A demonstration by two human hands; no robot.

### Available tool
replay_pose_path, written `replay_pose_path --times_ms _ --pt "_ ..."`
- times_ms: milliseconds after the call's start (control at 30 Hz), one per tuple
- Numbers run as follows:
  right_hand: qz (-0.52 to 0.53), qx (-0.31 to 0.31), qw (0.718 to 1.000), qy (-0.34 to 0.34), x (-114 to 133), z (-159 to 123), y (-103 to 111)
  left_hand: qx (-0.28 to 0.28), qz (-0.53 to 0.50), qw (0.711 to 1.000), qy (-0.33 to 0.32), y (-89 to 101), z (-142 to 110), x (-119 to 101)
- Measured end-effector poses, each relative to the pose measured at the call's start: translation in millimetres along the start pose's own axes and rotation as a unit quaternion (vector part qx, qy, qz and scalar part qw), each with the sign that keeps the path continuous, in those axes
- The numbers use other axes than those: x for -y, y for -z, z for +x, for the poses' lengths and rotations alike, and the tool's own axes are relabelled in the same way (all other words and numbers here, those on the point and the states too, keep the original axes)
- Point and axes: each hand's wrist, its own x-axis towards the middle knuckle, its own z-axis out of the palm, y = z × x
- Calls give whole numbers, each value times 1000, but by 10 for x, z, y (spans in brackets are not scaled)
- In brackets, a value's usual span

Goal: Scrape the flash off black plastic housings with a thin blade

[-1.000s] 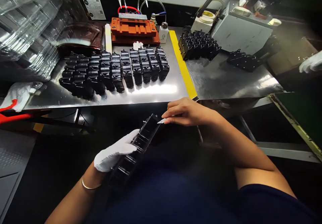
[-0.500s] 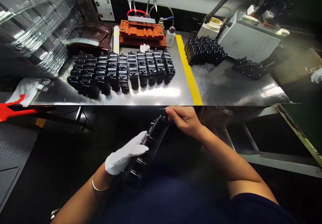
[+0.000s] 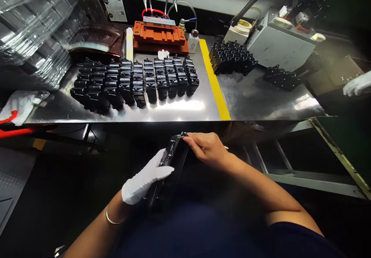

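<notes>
Left hand (image 3: 145,178): white cotton glove, closed around the long side of a black plastic housing (image 3: 171,169), gripping it low at 6 o'clock in the view, below the tabletop's near edge.
Housing position: held in the air, tilted, its top end pointing toward 1 o'clock, with open ribbed compartments facing up.
Right hand (image 3: 207,149): bare, fingers curled, fingertips (image 3: 188,140) touching the housing's top end; it pinches a small pale blade (image 3: 226,147), whose tip shows just beyond the hand at 3 o'clock.
Left wrist: thin gold bangle (image 3: 111,215).
Tabletop (image 3: 185,113): polished steel, at 12 o'clock, divided by a yellow tape strip (image 3: 214,80).
Left of the strip: rows of black moulded parts (image 3: 139,84) packed side by side; behind them, an orange fixture (image 3: 159,33) and a small white bottle (image 3: 193,41).
Right of the strip: a cluster of black parts (image 3: 233,58), a shorter row (image 3: 281,78), and a grey metal box (image 3: 279,43) with a tape roll (image 3: 240,28) beside it.
At 10 o'clock: stacked clear plastic trays (image 3: 34,29).
At 9 o'clock: a white cloth (image 3: 19,107) beside a red strip (image 3: 14,132).
At 3 o'clock: another person's white-gloved hand (image 3: 358,84), at the view's edge.
</notes>
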Motion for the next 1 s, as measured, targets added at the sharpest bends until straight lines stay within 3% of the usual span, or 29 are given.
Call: replay_pose_path --times_ms 67,133,233,400,567,800,1000 --pt "40 -40 998 21 -12 -3 58 -41 31 998 -22 -22 32 -11" --pt "54 -87 994 45 -18 2 125 -134 92 985 -55 -43 69 -7" --pt "-15 -86 993 78 -7 9 205 -258 200 936 -133 -42 109 65" --pt "-123 -27 986 106 1 -30 252 -292 324 864 -253 36 114 264" --pt "-146 -26 981 129 -15 -78 264 -293 374 826 -304 68 113 334" --pt "-112 -6 981 159 -11 -79 234 -271 371 828 -321 68 119 325" --pt "-135 -37 973 181 4 -67 250 -201 283 907 -238 40 92 266"
